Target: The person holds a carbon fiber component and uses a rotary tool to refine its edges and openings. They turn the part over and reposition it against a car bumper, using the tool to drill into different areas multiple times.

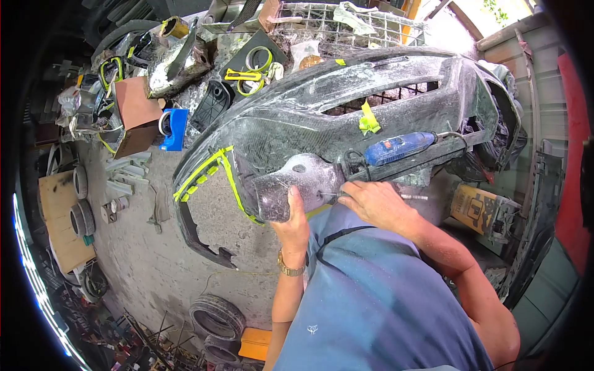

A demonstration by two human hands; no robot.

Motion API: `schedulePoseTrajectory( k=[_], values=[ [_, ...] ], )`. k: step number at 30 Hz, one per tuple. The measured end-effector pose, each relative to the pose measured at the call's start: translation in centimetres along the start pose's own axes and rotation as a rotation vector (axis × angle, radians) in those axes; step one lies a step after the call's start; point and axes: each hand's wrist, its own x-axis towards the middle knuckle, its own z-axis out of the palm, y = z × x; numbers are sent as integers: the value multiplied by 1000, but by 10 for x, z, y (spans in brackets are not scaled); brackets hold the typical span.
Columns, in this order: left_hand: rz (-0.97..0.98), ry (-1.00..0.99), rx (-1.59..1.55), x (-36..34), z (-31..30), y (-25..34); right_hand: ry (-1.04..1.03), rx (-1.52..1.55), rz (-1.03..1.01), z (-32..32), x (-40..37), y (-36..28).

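Note:
A dusty dark plastic piece (pixel 281 185) with a hole near its upper edge is gripped by my left hand (pixel 292 222), thumb on top at its lower edge. My right hand (pixel 377 204) lies at the piece's right end, fingers bent together around a thin metal-tipped tool (pixel 413 197), mostly hidden. Just above that hand, a blue rotary tool (pixel 399 148) rests on a large dust-covered black bumper (pixel 291 136). Yellow-green tape (pixel 230 179) edges the bumper's left opening, and another tape scrap (pixel 369 119) sticks near its long slot.
A yellow cutter (pixel 243 75), tape roll (pixel 258 59) and blue box (pixel 174 130) lie beyond the bumper. Tyres (pixel 218 316) stand on the floor (pixel 142 247) at lower left. A yellow carton (pixel 473 207) is at the right by the metal wall.

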Motion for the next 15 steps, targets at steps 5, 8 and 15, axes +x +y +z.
schedulePoseTrajectory(
  k=[5, 8, 15],
  values=[
    [-37, 36, -42, 3, -8, -10, -32, 296, 68, -9, -5, -4],
    [-143, 50, -310, 17, -27, -14, 180, 598, 181, -37, -5, -1],
    [-294, -142, -702, 51, -38, -60, 128, 411, 88, -49, -1, 15]
  ],
)
